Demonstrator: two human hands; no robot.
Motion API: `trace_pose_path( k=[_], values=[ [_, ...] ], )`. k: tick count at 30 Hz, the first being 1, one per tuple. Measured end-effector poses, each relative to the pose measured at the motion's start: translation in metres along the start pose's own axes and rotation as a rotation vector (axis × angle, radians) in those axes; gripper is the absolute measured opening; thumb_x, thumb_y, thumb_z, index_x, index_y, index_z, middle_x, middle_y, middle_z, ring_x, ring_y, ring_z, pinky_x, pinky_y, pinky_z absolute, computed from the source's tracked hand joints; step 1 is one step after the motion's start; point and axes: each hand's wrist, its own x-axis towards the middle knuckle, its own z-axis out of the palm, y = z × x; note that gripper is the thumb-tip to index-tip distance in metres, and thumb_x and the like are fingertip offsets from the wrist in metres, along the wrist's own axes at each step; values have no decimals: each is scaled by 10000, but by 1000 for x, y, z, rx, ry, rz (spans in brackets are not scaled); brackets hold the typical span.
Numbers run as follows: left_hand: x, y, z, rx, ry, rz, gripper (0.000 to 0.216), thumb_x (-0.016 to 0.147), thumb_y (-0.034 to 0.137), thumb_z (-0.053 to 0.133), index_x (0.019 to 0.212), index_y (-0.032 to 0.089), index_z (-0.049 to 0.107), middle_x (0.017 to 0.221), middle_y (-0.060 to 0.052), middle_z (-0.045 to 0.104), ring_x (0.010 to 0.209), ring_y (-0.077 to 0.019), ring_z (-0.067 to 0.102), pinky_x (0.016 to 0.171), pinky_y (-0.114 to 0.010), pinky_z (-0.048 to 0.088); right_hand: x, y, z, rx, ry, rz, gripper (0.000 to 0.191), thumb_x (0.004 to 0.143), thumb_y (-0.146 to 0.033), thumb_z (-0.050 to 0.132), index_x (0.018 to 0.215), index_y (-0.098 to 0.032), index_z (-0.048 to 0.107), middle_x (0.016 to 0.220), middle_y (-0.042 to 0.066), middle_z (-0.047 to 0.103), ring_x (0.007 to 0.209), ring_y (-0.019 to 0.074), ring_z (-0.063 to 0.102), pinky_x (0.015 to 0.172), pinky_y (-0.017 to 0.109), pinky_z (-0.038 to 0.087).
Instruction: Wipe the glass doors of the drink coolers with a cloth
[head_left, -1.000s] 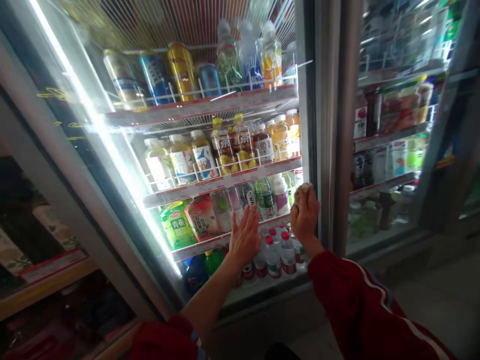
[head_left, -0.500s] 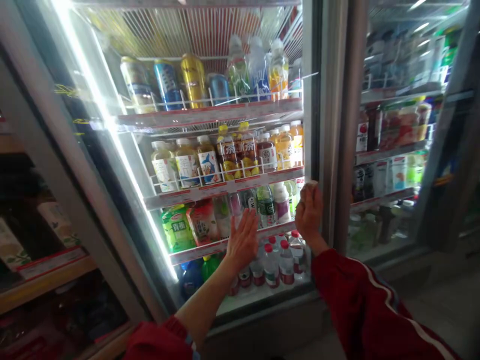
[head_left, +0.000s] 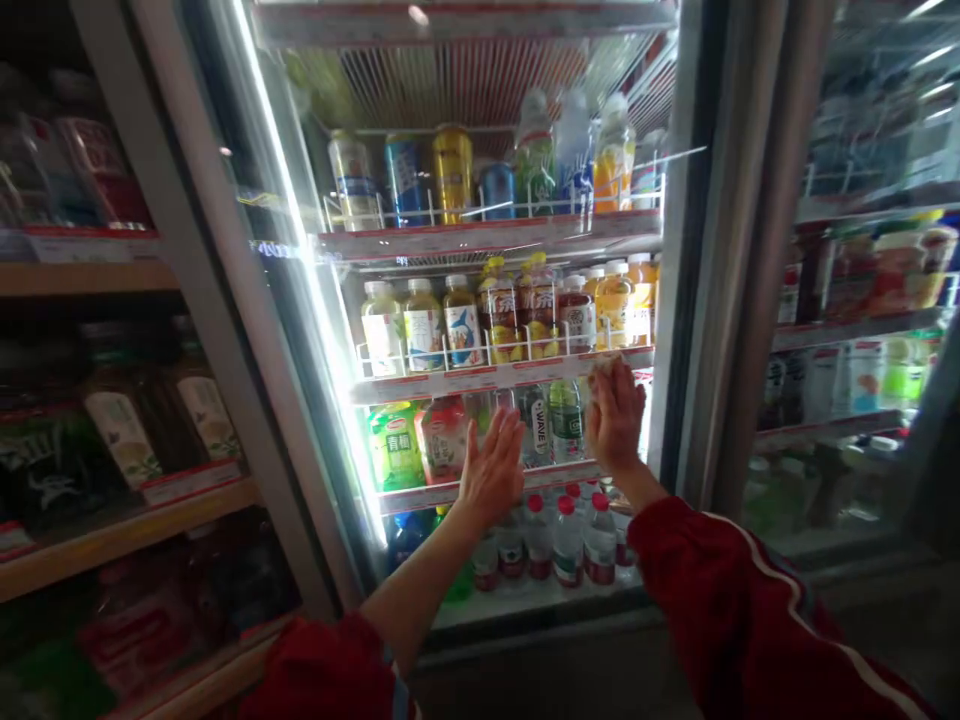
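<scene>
Left hand [head_left: 491, 468] spread flat on the clear glass fridge door [head_left: 330, 330]; right hand [head_left: 615, 418] pressing, grip unclear. Slick, rigid, fragile: I'd take its grey metal frame [head_left: 677, 300].

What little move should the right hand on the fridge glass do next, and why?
Probably slide the right hand sideways along the glass door, toward the left hand. It presses a pale wad, likely a cloth, against the glass close to the door's right edge. The left hand lies flat on the glass, and most of the pane lies to that side.
</scene>
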Motion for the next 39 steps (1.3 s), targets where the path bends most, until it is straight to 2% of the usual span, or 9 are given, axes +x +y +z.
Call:
trace_pose_path(
  k=[5,10,14,20,23,28,32,36,39],
  values=[
    [-6,-6,-11,23,-30,-18,535,837,201,444,1361,95,424,1456,-142,421,1434,-253,196,1160,-561,57,17,-8,6,73,117,98,526,910,-300,356,1395,-106,422,1481,224,338,1383,327,306,1052,530,299],
    [-3,-11,-23,35,28,-56,507,875,256,422,1357,98,433,1467,-146,401,1436,-251,190,1158,-563,94,14,-89,4,379,-86,-60,554,956,-394,238,1455,-172,324,1521,135,305,1420,293,234,1111,560,228],
    [-5,-24,-32,71,113,-104,448,940,265,315,1353,157,451,1437,-100,456,1424,-203,234,1172,-511,96,8,-147,1,600,-183,-62,589,967,-443,136,1498,-193,190,1532,119,290,1426,258,229,1136,525,229],
    [-18,-54,-38,123,75,-168,461,945,330,337,1361,162,444,1428,-109,464,1420,-221,247,1169,-530,73,8,-182,-3,802,-378,-48,642,957,-510,111,1507,-180,126,1521,123,312,1411,232,276,1134,476,291],
    [-22,-65,-39,164,77,-235,480,930,300,384,1388,159,410,1449,-122,433,1432,-231,211,1165,-529,112,5,-196,-5,874,-403,-61,614,967,-480,120,1507,-188,138,1512,120,333,1391,213,323,1113,432,343],
    [-32,-87,-45,198,91,-202,418,949,298,367,1350,218,457,1441,-102,448,1421,-230,244,1145,-560,130,11,-200,-1,796,-243,-162,545,979,-377,235,1495,-208,190,1497,130,357,1369,223,364,1073,451,393],
    [-36,-110,-56,203,85,-252,422,953,309,361,1360,238,448,1447,-90,442,1414,-244,263,1149,-567,118,32,-179,10,549,-48,-315,529,960,-373,318,1465,-220,282,1503,133,343,1383,292,325,1093,575,286],
    [-27,-126,-67,208,120,-333,437,955,322,341,1363,208,448,1479,-94,395,1429,-242,218,1170,-545,70,43,-160,27,365,-8,-371,524,951,-378,328,1441,-192,342,1489,168,355,1379,328,322,1107,596,205],
    [-20,-133,-71,204,113,-278,463,950,332,346,1387,192,413,1509,-87,344,1446,-224,140,1178,-521,47,40,-156,35,309,-22,-422,516,940,-360,356,1433,-207,356,1477,152,384,1381,313,322,1123,573,169]
  ],
)
